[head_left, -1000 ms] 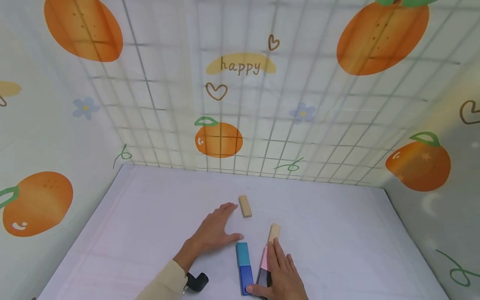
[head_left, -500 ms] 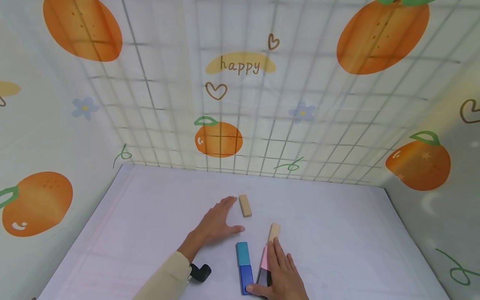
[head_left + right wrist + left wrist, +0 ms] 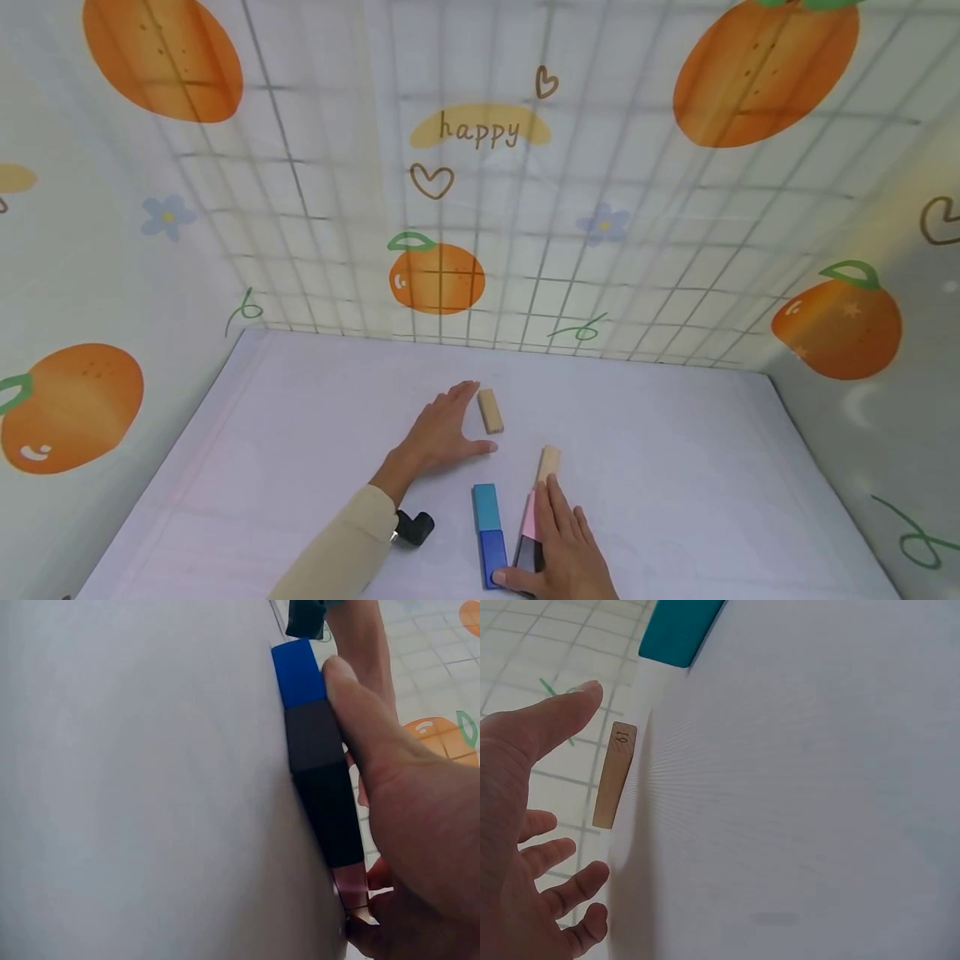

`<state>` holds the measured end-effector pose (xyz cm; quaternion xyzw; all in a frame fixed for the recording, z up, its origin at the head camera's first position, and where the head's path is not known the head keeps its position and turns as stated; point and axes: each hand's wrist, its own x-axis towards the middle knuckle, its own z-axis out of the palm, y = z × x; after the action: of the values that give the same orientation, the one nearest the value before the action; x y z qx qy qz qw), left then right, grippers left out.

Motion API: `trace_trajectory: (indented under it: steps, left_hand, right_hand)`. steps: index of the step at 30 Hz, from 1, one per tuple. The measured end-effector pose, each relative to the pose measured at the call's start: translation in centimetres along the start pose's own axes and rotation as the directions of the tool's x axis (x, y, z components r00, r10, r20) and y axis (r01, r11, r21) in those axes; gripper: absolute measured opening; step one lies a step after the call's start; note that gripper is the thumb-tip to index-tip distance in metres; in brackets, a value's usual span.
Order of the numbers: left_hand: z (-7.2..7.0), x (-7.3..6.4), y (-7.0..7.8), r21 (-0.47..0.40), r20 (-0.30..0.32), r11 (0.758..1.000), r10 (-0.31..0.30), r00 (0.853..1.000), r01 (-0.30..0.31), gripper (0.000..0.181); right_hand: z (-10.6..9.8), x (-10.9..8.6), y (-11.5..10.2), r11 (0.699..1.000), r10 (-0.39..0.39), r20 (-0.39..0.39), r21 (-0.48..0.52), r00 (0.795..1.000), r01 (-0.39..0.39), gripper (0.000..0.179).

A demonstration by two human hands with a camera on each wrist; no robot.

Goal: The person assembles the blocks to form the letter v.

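My left hand (image 3: pixel 438 433) reaches toward a plain wooden block (image 3: pixel 491 411), thumb and fingers spread around its near left side with a gap. In the left wrist view this wooden block (image 3: pixel 616 776) shows a number on its end. My right hand (image 3: pixel 568 550) rests along a row of blocks, its straight fingers beside a pink block (image 3: pixel 528 517) and another wooden block (image 3: pixel 550 463). Its thumb touches a blue block (image 3: pixel 492 557), which adjoins a teal block (image 3: pixel 486 507). A dark grey block (image 3: pixel 527 555) lies below the pink one, partly hidden by the hand.
A white cloth covers the tabletop (image 3: pixel 675 475). Printed curtains with oranges and a grid (image 3: pixel 480 192) close it in at the back and both sides. A black wrist camera (image 3: pixel 415 528) sticks out from the left sleeve (image 3: pixel 341 542).
My left hand has moved forward and slightly right, closer to the far wooden block. My right hand and the blocks stay in place.
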<state>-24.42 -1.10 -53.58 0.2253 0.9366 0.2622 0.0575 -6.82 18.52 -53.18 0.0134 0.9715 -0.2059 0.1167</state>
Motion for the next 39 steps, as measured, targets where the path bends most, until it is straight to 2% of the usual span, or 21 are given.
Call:
trace_trajectory:
  steps: [18, 25, 39]
  left_hand:
    - [0.0, 1.6, -0.1, 0.011, 0.002, 1.000, -0.003, 1.000, 0.003, 0.108]
    - [0.0, 2.0, 0.2, 0.035, -0.012, 0.999, -0.001, 1.000, 0.001, 0.106]
    - [0.4, 2.5, 0.5, 0.058, 0.006, 0.998, -0.020, 1.000, 0.019, 0.099]
  right_hand:
    - [-0.1, -0.1, -0.1, 1.000, -0.015, -0.015, 0.000, 1.000, 0.015, 0.146]
    - [-0.1, -0.1, 0.0, 1.000, -0.006, -0.001, 0.009, 1.000, 0.006, 0.146]
    - [-0.1, 0.0, 0.0, 1.000, 0.005, 0.008, 0.005, 1.000, -0.005, 0.146]
